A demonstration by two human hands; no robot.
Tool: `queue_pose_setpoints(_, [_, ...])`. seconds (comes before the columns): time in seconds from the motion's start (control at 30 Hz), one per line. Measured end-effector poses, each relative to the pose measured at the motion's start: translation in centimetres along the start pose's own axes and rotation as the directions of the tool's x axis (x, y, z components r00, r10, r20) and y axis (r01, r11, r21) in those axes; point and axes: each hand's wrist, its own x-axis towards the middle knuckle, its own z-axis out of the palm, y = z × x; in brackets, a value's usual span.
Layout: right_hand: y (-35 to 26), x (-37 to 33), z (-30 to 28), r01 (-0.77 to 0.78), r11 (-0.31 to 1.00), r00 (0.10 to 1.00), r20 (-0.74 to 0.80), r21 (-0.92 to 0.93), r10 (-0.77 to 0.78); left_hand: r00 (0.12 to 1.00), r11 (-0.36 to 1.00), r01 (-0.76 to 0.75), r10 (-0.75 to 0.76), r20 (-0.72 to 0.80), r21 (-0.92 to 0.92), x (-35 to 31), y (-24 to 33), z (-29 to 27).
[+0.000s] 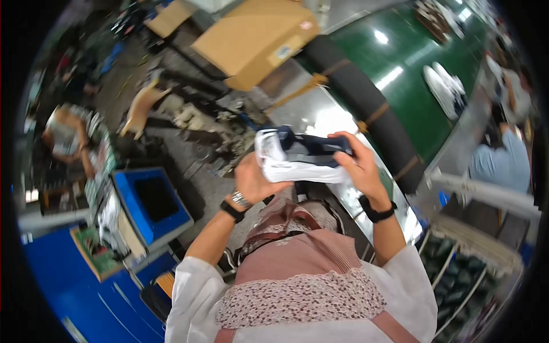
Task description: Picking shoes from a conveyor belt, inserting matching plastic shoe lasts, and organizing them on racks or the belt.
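A white and navy sneaker (pixel 306 170) is held up in front of my body, lying lengthwise between both hands. My left hand (pixel 251 178) grips it at the end with the white laces, its thumb along the white sole. At the other end, my right hand (pixel 361 166) has its thumb and fingers closed around the dark collar. Motion blur hides the fine detail of the shoe. Below it shows my pink apron (pixel 297 257).
Ahead to the right runs a green conveyor belt (pixel 400 68) carrying a pair of white shoes (pixel 443 88). A padded dark roll (pixel 366 97) edges it. A cardboard box (pixel 257 37) stands ahead, and a blue-framed machine (pixel 150 203) is at left. People sit on both sides.
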Motion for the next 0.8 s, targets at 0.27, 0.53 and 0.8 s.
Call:
queue_pose_setpoints(0.27, [1.5,1.5,-7.0,0.072,0.947,0.904,-0.381,-0.312,-0.195,0.937,0.984,0.020,-0.080,-0.340,-0.175,4.6,5.2,9.0])
queue_pose_setpoints(0.53, [17.2,-0.8,-12.6,-0.171,0.701,0.911,-0.382,-0.692,-0.154,0.638,0.634,0.748,-0.769,-0.052,-0.199,-12.4,-5.5,10.3])
queue_pose_setpoints(0.8, [17.1,-0.6,-10.5,-0.326,0.554,0.882,-0.458,-0.766,-0.115,0.067,0.081,0.995,-0.974,-0.217,-0.056,-34.2,-27.5,-0.2])
